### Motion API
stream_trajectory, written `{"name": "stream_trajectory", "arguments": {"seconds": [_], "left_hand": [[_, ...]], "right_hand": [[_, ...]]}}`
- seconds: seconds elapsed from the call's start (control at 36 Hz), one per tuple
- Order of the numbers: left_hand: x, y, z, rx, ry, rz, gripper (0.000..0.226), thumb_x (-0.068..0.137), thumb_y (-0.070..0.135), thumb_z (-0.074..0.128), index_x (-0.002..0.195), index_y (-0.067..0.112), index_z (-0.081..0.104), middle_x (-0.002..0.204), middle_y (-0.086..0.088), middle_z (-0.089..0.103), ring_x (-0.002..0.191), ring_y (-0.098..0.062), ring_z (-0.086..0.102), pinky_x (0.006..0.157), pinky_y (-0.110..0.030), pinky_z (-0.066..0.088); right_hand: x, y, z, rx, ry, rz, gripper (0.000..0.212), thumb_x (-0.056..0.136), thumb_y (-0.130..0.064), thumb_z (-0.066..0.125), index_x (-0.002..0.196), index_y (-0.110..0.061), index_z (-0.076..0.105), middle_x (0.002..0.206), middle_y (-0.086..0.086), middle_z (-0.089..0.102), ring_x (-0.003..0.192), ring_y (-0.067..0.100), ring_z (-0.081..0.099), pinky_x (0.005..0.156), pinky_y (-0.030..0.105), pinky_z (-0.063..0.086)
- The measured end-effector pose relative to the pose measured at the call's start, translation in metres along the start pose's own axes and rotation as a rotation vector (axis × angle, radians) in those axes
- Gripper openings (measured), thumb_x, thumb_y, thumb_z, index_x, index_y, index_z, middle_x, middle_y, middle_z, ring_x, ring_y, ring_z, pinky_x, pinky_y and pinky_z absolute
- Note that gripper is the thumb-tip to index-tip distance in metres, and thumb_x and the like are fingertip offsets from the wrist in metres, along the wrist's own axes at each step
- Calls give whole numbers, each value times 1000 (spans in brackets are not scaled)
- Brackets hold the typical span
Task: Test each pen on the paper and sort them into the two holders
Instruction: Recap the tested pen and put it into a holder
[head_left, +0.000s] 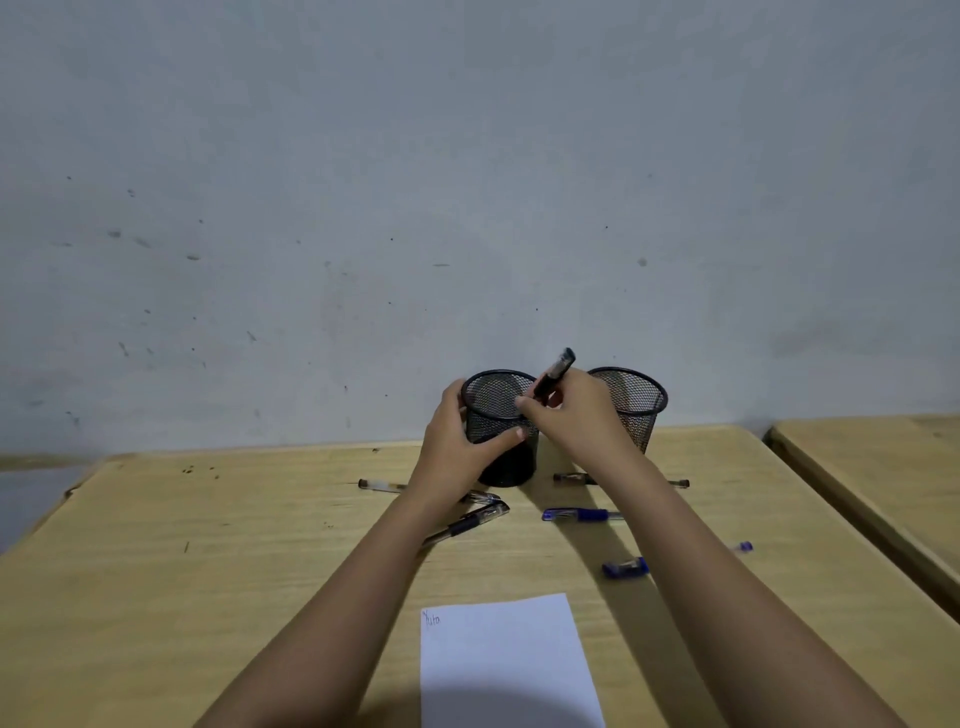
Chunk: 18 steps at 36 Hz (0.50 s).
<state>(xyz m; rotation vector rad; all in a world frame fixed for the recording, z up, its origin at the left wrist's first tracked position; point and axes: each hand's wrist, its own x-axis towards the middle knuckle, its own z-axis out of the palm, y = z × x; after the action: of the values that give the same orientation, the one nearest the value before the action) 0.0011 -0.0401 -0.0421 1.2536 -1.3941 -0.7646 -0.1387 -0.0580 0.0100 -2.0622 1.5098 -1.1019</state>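
Note:
Two black mesh holders stand at the far edge of the wooden table: the left holder (493, 400) and the right holder (636, 397). My left hand (457, 452) wraps around the left holder's side. My right hand (576, 415) grips a black pen (556, 371), tilted, its lower end over the left holder's rim. White paper (506, 660) lies near me with a short written word at its top left corner. Several pens lie loose on the table: a clear one (382, 486), a black-grip one (472, 519), a blue one (582, 515), a blue piece (626, 567).
A grey wall rises right behind the holders. A second wooden table (883, 467) stands to the right across a narrow gap. Another pen (571, 478) lies under my right forearm, and a small blue bit (745, 546) lies to the right.

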Motion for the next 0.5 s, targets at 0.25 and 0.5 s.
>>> {"name": "stream_trajectory", "arguments": {"seconds": [0.25,0.5], "left_hand": [[3,-1,-4,-23,-32,-38,69,69,29,81,125,27,41,114,13,56,112,-9,54,87,-16,47],[-32,17,-44,382,-122,-31,70,86,48,59,142,15,33,148,-2,36,131,-15,39,99,-25,32]], "right_hand": [[-5,1,0,25,-9,11,42,76,-27,73,114,-14,62,111,6,56,101,16,55,80,23,41],[-51,0,2,225,137,64,31,71,-7,75,98,-13,59,97,9,59,83,13,53,65,8,44]]}}
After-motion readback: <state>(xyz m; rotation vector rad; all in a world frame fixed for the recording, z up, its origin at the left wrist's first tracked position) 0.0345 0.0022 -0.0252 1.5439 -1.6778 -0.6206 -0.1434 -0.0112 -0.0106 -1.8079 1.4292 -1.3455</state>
